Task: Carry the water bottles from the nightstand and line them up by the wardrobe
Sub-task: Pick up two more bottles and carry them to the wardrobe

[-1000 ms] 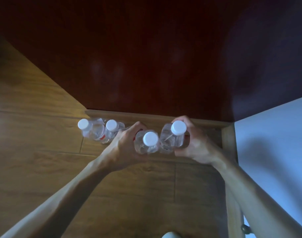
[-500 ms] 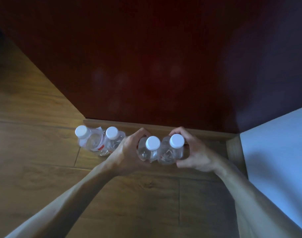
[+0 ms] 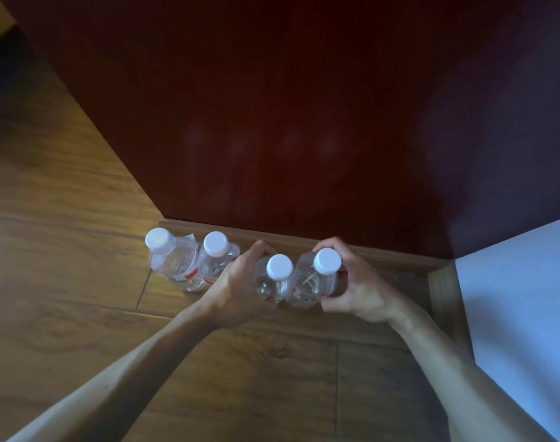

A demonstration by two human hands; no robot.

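Several clear water bottles with white caps stand in a row on the wooden floor along the base of the dark red wardrobe [image 3: 288,106]. The leftmost bottle [image 3: 171,261] and the one beside it [image 3: 215,253] stand free. My left hand [image 3: 237,288] is wrapped around the third bottle [image 3: 273,279]. My right hand [image 3: 355,282] grips the fourth bottle [image 3: 316,279], which touches the third. Both held bottles stand upright, with their bases hidden behind my fingers.
A wooden skirting strip [image 3: 383,258] runs along the wardrobe's foot. A pale blue-white surface [image 3: 521,314] with a wooden edge [image 3: 444,301] fills the right side. Wooden floorboards [image 3: 65,282] stretch to the left and toward me.
Both hands have lowered their bottles toward the floor and brought them level and close together, next to the two standing bottles. The view has shifted slightly.
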